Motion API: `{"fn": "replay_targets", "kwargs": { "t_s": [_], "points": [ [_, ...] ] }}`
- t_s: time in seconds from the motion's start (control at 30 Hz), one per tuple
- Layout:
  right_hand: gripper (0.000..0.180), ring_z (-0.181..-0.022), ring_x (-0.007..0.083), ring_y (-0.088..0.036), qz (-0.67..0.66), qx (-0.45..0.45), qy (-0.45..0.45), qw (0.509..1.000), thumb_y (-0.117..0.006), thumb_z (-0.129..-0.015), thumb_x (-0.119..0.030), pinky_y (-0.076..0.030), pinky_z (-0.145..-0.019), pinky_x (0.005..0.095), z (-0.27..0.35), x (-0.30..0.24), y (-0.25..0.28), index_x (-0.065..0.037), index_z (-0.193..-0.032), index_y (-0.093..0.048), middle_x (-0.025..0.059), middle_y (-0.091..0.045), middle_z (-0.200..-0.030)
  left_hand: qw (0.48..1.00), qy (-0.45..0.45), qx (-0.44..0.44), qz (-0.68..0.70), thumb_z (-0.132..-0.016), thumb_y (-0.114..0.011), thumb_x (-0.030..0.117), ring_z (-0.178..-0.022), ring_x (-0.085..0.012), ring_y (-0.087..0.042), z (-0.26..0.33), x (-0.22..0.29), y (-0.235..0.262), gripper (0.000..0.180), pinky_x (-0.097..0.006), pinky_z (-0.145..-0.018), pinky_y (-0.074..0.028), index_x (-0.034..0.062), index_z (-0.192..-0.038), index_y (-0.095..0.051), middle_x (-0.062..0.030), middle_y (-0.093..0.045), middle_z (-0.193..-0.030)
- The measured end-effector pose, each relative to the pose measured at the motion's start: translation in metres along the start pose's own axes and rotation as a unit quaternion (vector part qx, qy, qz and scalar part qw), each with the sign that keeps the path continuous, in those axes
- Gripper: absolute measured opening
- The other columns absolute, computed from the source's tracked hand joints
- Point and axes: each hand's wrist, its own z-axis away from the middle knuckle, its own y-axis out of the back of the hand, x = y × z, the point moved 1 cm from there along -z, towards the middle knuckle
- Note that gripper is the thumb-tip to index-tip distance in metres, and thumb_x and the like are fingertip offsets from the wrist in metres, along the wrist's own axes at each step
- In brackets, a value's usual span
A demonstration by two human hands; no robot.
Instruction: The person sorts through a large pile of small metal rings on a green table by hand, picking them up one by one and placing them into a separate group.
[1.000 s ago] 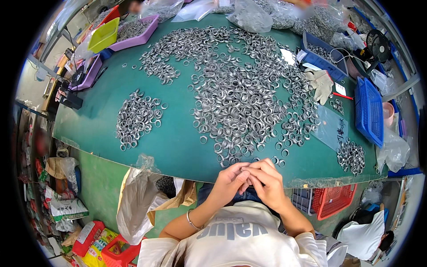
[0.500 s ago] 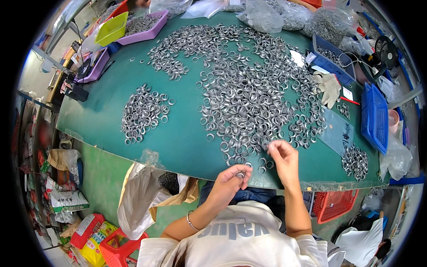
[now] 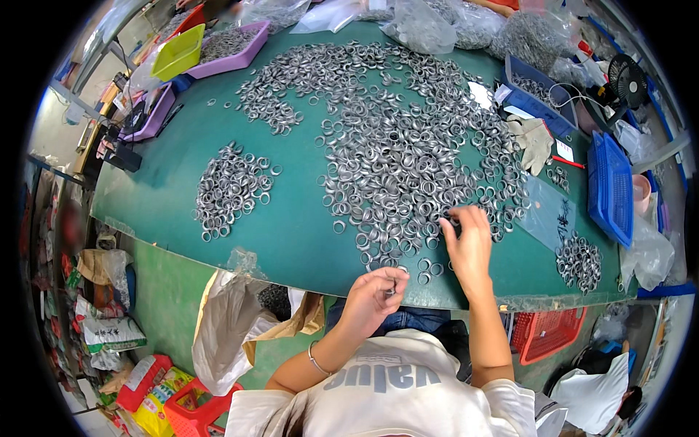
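Metal rings lie in a wide heap (image 3: 397, 156) over the middle of the green tabletop (image 3: 291, 240). At the table's near edge my left hand (image 3: 368, 302) is closed, with a ring (image 3: 391, 291) held at its curled fingers. My right hand (image 3: 472, 247) reaches to the near right part of the heap. Its thumb and fingers are apart, and the fingertips touch rings there. Between my hands a few loose rings (image 3: 426, 273) lie flat. One smaller pile of rings (image 3: 231, 189) sits to the left, another pile (image 3: 579, 262) at the right near the edge.
Purple tray (image 3: 229, 54) and yellow-green tray (image 3: 178, 52) stand far left. A blue bin (image 3: 539, 102), work glove (image 3: 534, 142), plastic bag (image 3: 547, 211) and blue baskets (image 3: 610, 189) line the right side. An opened sack (image 3: 229, 328) stands below the front edge.
My right hand has moved slightly away from me, onto the heap, and its fingers have spread. The ring earlier at its fingertips no longer shows there. My left hand has turned slightly, keeping its ring.
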Motion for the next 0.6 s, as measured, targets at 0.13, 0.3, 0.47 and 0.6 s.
{"fn": "replay_targets", "kwargs": {
  "t_s": [0.13, 0.3, 0.47, 0.6],
  "points": [
    [0.01, -0.074, 0.03, -0.054, -0.037, -0.001, -0.003, 0.999, -0.067, -0.071, -0.005, -0.041, -0.074, 0.0382, 0.002, 0.006, -0.007, -0.001, -0.074, -0.059, 0.0109, -0.057, -0.074, 0.998, -0.026, -0.008, -0.055, -0.08, -0.046, -0.002, -0.069, -0.0104, -0.047, 0.002, -0.002, -0.004, 0.025, -0.022, -0.058, -0.038, -0.003, -0.101, -0.058, -0.0049, -0.052, -0.08],
    [0.008, -0.065, 0.0273, -0.054, -0.252, -0.057, -0.062, 0.964, -0.068, -0.069, -0.001, -0.044, -0.064, 0.0333, 0.031, -0.024, 0.021, 0.0, -0.074, -0.061, 0.0105, -0.058, -0.072, 0.992, -0.079, 0.005, -0.102, -0.088, -0.046, 0.004, -0.079, -0.009, -0.046, 0.001, -0.004, -0.017, 0.025, -0.023, -0.066, -0.039, -0.0021, -0.112, -0.054, -0.0051, -0.052, -0.089],
    [0.014, -0.07, 0.0241, -0.054, -0.224, -0.119, 0.143, 0.957, -0.071, -0.064, 0.001, -0.043, -0.065, 0.0341, 0.053, -0.048, 0.031, -0.001, -0.076, -0.063, 0.0089, -0.06, -0.075, 0.968, -0.062, 0.007, -0.243, -0.095, -0.043, 0.016, -0.061, -0.0062, -0.043, -0.005, -0.01, -0.014, 0.025, -0.018, -0.053, -0.035, -0.0012, -0.11, -0.053, -0.0017, -0.051, -0.075],
    [0.019, -0.07, 0.0265, -0.054, -0.252, -0.066, 0.048, 0.964, -0.07, -0.066, -0.002, -0.043, -0.065, 0.0346, 0.033, -0.026, 0.029, -0.002, -0.084, -0.064, 0.0087, -0.059, -0.073, 0.993, 0.002, -0.033, -0.111, -0.095, -0.043, 0.017, -0.044, -0.0038, -0.032, -0.001, -0.004, -0.002, 0.024, -0.017, -0.039, -0.027, -0.0012, -0.106, -0.054, 0.0013, -0.046, -0.062]
  ]
}}
